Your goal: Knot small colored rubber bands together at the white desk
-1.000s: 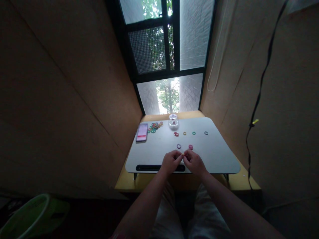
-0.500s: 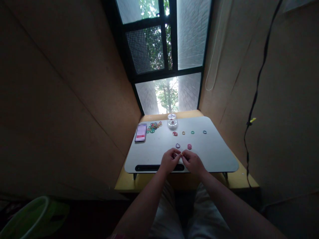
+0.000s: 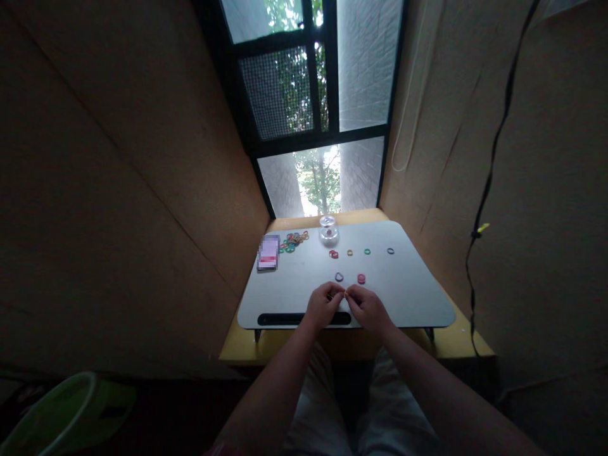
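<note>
My left hand (image 3: 325,304) and my right hand (image 3: 366,306) meet fingertip to fingertip above the near part of the white lap table (image 3: 294,285). Both are closed in a pinch around something small and yellowish, too tiny to make out. Just beyond them lie a purple band (image 3: 339,277) and a pink band (image 3: 361,278). Farther back is a row with red bands (image 3: 333,254), a yellow band (image 3: 350,253), a green band (image 3: 367,251) and a dark blue band (image 3: 390,251). A mixed pile of coloured bands (image 3: 294,240) rests at the back left.
A clear jar (image 3: 329,231) stands at the table's back edge. On the left lies a phone (image 3: 268,253). The black slot (image 3: 282,319) runs along the near edge. A black cable (image 3: 489,164) hangs at right; a green basket (image 3: 71,411) is lower left.
</note>
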A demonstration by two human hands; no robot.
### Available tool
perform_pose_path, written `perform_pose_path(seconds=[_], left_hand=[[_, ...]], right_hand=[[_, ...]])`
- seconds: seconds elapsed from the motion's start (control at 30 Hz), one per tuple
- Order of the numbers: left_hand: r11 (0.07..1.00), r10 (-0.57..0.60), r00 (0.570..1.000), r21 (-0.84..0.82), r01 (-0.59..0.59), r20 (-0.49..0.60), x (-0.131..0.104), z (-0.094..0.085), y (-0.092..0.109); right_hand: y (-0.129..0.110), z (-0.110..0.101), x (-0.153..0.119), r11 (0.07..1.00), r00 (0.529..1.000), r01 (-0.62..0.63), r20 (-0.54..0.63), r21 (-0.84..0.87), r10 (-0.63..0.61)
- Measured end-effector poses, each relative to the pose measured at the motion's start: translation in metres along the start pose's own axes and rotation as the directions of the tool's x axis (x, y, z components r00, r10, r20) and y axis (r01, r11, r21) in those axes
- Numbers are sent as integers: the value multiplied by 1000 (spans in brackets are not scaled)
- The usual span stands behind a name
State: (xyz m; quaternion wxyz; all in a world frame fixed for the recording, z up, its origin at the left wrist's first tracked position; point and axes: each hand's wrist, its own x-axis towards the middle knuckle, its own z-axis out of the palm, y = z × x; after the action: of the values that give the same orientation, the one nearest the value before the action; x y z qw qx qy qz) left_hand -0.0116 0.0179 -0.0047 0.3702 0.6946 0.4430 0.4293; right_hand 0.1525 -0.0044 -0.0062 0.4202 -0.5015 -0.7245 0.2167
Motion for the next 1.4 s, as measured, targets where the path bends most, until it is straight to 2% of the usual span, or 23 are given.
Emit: perform_pose_path(seconds=[0.33, 0.5, 0.73, 0.87, 1.03, 1.2, 1.4], left_hand=[[990, -67, 998, -127, 64, -18, -1, -1, 5], [983, -103, 989, -165, 85, -102, 1, -1, 5], [900, -266, 932, -408, 149, -247, 9, -2, -4], [833, -346, 898, -529, 161, -271, 12, -4, -9], [791, -398, 875, -586, 175, -275, 14, -6, -9], [790, -385, 881, -592, 162, -273, 14, -7, -9], [860, -297, 922, -489, 144, -250, 11, -6, -9]], right_hand=[[-6, -2, 0, 999, 999, -26, -34, -19, 26], [-4, -1, 0, 999, 998, -37, -42, -28, 36], [-3, 1, 0, 998, 999, -30, -37, -59, 28], [-4, 0, -1, 996, 999, -37, -35, -76, 34], [-5, -1, 0, 993, 998, -51, -27, -103, 49], [-5, -1, 0, 993, 998, -53, -24, -104, 51], [-4, 0, 0, 993, 999, -47, -26, -106, 44]])
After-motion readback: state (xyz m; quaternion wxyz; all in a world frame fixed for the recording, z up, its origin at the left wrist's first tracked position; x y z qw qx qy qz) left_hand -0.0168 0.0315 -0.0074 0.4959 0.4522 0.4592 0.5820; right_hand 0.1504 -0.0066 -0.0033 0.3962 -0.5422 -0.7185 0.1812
